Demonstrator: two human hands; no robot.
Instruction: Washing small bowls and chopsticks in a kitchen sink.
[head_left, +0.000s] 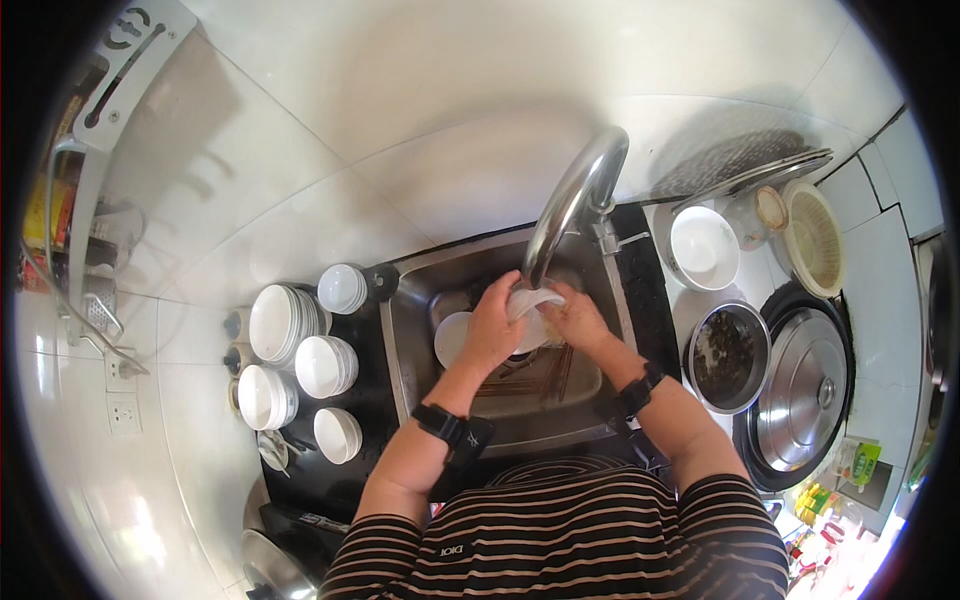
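Note:
Over a stainless steel sink (499, 435), my left hand (495, 322) and my right hand (581, 319) hold small white dishes (534, 301) between them, tilted beneath the end of a curved chrome faucet (574, 195). Whether water runs is hard to tell. Below my hands, a white bowl (451, 337) lies in the basin, partly covered by my left hand. Brown chopsticks (559, 371) are scattered on the sink's bottom. Each wrist wears a black band.
Stacked white bowls (326, 367) and plates (281, 322) stand on the black counter to the left. At right are a large white bowl (703, 247), a metal pot with dark contents (724, 356), a lidded wok (799, 390) and a pale plastic basket (832, 240).

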